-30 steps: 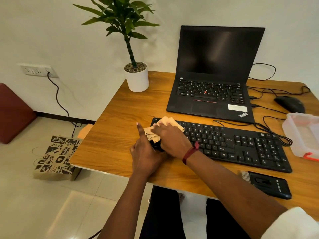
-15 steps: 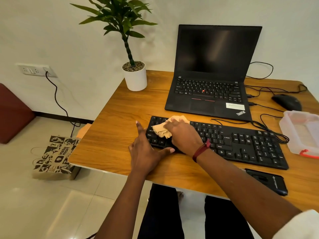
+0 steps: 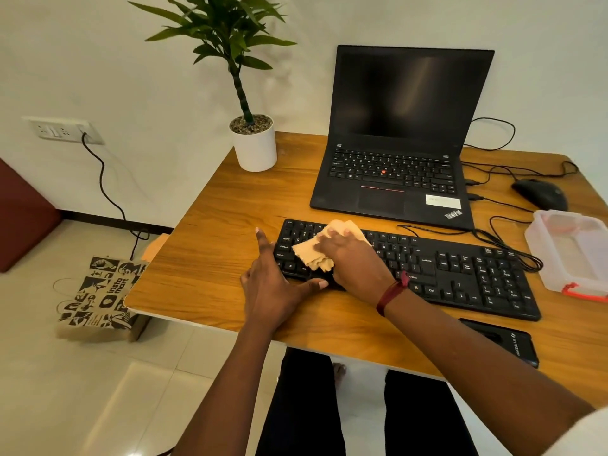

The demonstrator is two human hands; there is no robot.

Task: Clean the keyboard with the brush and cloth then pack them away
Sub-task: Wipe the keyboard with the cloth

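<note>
Laptop point(image 3: 394, 192), potted plant point(image 3: 254, 149), mouse point(image 3: 541, 193), paper bag point(image 3: 98, 299)

A plain pale wall point(image 3: 164, 60) is running behind the wooden surface point(image 3: 223, 225). A white socket point(image 3: 62, 130) is sitting on the wall at left, with a black cable point(image 3: 105, 182) hanging from it towards the dark skirting point(image 3: 108, 220). Glossy pale tiles are covering the floor point(image 3: 65, 390) and catching soft light. A dark red cushion point(image 3: 23, 218) is showing at the far left edge. A printed paper bag point(image 3: 98, 297) is standing on the floor just beside the surface's near left corner.
</note>
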